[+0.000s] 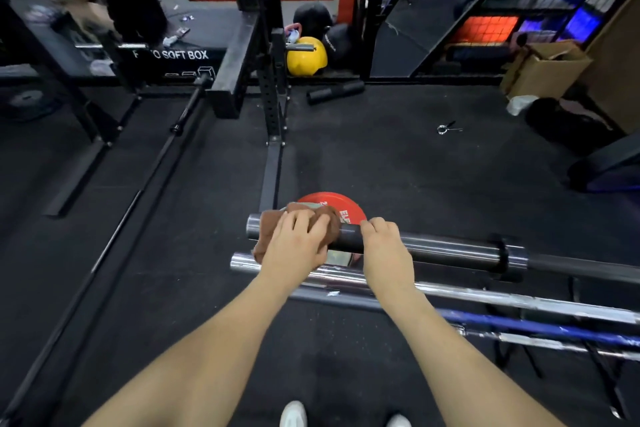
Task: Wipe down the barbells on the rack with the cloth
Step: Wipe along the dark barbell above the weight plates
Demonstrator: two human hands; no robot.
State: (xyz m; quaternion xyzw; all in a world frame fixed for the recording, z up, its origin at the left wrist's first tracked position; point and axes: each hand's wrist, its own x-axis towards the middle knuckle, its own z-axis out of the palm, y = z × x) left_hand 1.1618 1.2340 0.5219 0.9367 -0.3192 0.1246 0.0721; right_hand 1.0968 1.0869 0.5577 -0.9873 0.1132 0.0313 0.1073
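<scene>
From the head camera, both bare forearms reach forward from the bottom edge toward the middle of the view. The left hand lies palm-down, fingers curled over a brown cloth and pressing it around the sleeve end of the dark barbell. The right hand sits at 3 o'clock from the left one, just beside the cloth, with fingers hooked over the top of the same sleeve, gripping it.

That dark barbell lies level and runs off toward 3 o'clock, its collar well out along the bar. Just below it, toward 6 o'clock, lies a chrome barbell, passing under both wrists, and lower still a blue bar.

A red weight plate lies on the black floor at 12 o'clock from the hands, partly hidden by the cloth. A black rack upright rises beyond it, with a yellow ball farther back. A spring clip lies on the floor toward 2 o'clock.
</scene>
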